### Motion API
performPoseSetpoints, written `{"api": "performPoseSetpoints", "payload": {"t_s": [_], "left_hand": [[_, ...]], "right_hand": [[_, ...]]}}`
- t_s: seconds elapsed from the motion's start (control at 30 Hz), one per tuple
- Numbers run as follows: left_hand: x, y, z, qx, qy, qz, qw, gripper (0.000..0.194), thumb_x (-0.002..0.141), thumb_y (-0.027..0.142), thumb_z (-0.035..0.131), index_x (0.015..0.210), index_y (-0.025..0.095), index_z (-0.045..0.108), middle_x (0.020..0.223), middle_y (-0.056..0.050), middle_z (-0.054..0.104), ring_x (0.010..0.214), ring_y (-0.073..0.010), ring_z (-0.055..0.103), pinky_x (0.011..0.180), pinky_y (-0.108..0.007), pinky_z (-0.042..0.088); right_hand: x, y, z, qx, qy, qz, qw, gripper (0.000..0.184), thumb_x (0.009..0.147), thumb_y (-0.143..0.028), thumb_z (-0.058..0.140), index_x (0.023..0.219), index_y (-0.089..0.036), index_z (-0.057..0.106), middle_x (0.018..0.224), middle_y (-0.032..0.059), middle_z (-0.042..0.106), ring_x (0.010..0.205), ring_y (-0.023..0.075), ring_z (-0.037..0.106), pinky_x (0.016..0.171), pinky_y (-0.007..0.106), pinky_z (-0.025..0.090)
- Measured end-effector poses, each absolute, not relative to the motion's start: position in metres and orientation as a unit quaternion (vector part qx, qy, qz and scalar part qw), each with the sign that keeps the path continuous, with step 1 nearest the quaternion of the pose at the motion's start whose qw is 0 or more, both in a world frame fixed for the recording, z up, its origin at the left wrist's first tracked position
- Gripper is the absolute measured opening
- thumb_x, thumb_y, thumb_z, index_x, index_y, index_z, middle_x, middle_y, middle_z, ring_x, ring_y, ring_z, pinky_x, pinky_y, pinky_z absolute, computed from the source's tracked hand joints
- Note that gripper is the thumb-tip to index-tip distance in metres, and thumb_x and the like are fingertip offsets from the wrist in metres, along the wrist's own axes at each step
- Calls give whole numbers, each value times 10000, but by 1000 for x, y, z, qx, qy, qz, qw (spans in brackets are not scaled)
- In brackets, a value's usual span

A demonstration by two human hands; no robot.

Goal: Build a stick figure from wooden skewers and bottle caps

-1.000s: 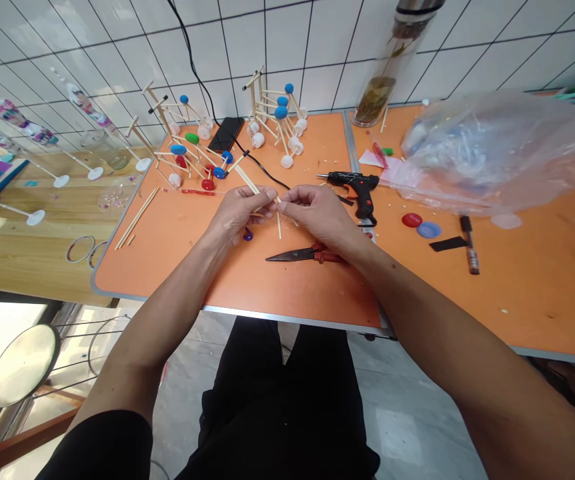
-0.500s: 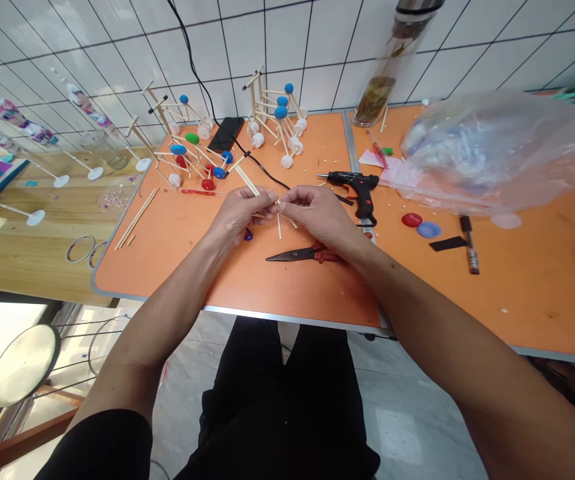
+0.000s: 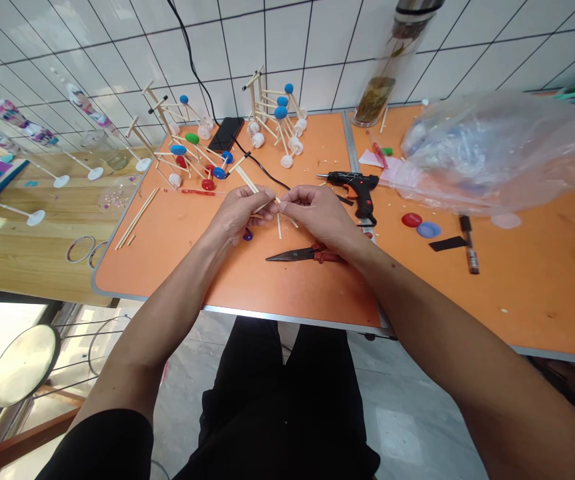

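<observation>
Both hands meet over the middle of the orange table (image 3: 177, 267). My left hand (image 3: 241, 210) is closed in a pinch on thin wooden sticks (image 3: 279, 225) that cross between the fingertips. My right hand (image 3: 312, 212) is closed too, pinching the same sticks from the right side. One stick hangs down from the pinch toward the table. Red-handled pliers (image 3: 301, 254) lie just under my right hand. A small purple cap (image 3: 248, 235) rests beneath my left hand.
A black glue gun (image 3: 356, 187) lies right of the hands, its cable running back to the wall. Stick-and-cap models (image 3: 275, 117) stand at the back. Loose sticks (image 3: 137, 217) lie at left, a big plastic bag (image 3: 497, 153) at right, red and blue caps (image 3: 420, 225) and a marker (image 3: 469, 243) nearby.
The hands stay together in the same place. Only the fingertips and the pinched sticks have shifted slightly.
</observation>
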State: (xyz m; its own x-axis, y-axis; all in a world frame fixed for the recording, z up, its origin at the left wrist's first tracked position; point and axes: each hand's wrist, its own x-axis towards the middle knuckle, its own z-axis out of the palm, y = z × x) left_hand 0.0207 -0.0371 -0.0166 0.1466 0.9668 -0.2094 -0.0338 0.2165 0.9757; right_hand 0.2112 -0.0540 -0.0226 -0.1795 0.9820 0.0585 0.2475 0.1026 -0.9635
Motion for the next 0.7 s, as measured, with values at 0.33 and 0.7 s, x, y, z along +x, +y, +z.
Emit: {"api": "performPoseSetpoints", "payload": {"t_s": [0.33, 0.7], "left_hand": [[22, -36, -23, 465, 500, 428, 592, 323, 723, 343, 1008, 790, 170, 743, 699, -2, 759, 569, -82, 666, 542, -170, 500], [22, -36, -18, 452, 509, 452, 576, 356, 708, 370, 1018, 777, 169, 732, 681, -8, 768, 559, -79, 649, 560, -176, 499]], "right_hand": [[210, -56, -20, -494, -619, 460, 402, 159, 848, -343, 771, 817, -192, 732, 757, -4, 648, 702, 141, 474, 665, 304, 356], [212, -54, -23, -489, -628, 452, 401, 210, 843, -401, 766, 829, -194, 738, 789, 7, 662, 738, 151, 490, 672, 302, 367]]}}
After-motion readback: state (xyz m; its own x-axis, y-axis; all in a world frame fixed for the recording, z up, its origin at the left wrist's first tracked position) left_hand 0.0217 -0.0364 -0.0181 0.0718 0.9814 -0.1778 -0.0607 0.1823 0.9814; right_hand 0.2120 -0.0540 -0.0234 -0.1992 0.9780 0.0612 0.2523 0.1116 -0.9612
